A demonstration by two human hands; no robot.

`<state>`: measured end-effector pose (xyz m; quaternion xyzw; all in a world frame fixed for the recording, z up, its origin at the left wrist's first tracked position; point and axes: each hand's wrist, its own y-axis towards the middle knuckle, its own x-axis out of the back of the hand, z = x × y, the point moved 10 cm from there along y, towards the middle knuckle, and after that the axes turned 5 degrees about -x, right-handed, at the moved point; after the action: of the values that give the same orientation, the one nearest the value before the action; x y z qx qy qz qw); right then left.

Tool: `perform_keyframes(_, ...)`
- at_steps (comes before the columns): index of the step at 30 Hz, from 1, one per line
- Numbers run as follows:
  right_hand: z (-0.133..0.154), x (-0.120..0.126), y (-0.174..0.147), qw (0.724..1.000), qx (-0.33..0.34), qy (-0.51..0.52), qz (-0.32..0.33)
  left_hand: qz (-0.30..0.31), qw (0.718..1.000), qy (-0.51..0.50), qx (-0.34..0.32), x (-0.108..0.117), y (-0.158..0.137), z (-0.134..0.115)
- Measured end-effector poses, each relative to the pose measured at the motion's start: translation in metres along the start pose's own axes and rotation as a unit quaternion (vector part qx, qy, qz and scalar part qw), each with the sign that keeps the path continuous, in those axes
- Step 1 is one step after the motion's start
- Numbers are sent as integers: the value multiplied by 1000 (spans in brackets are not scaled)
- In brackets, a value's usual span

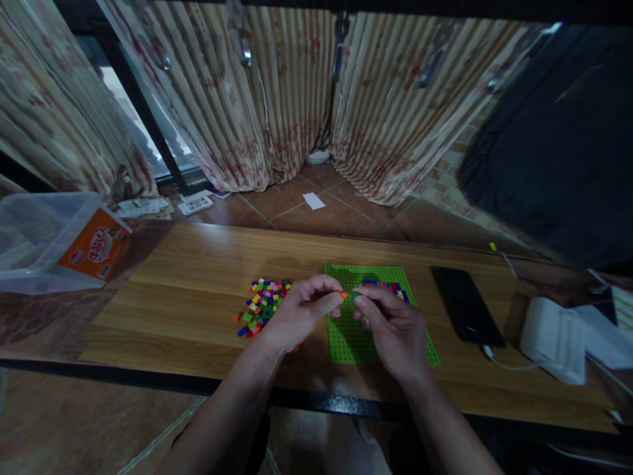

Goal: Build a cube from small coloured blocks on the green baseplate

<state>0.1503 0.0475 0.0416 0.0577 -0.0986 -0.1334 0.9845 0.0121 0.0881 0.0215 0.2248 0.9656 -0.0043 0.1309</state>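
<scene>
My left hand (314, 303) pinches a small orange toy brick (344, 295) between thumb and forefinger. Close beside it, my right hand (393, 323) holds a small green toy brick (355, 295) in its fingertips. Both hands are above a bright green studded baseplate (343, 346). Blue, red and other coloured bricks (395, 288) are set on the plate, partly covered by my right hand. Left of my left hand lies a loose pile of many-coloured bricks (264, 303), its near end hidden by my wrist.
The wooden table (163, 310) carries a black phone (467, 307) on a cable at the right, beside a white device (554, 340). A clear plastic box (54, 244) with an orange label stands at the far left. Striped curtains (277, 99) hang behind the table.
</scene>
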Motion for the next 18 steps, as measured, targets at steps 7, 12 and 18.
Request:
perform_keyframes(7, -1, 61, 19, 975, 75, -198, -75, -20, 996, 63, 61, -1, 1, 23)
perform_keyframes(12, -5, 52, 21, 963, 84, -253, -46, -1, 992, 101, 69, -12, 2, 35)
perform_keyframes(18, -5, 44, 27, 957, 91, -274, -36, 34, 988, 140, 57, -22, 4, 43)
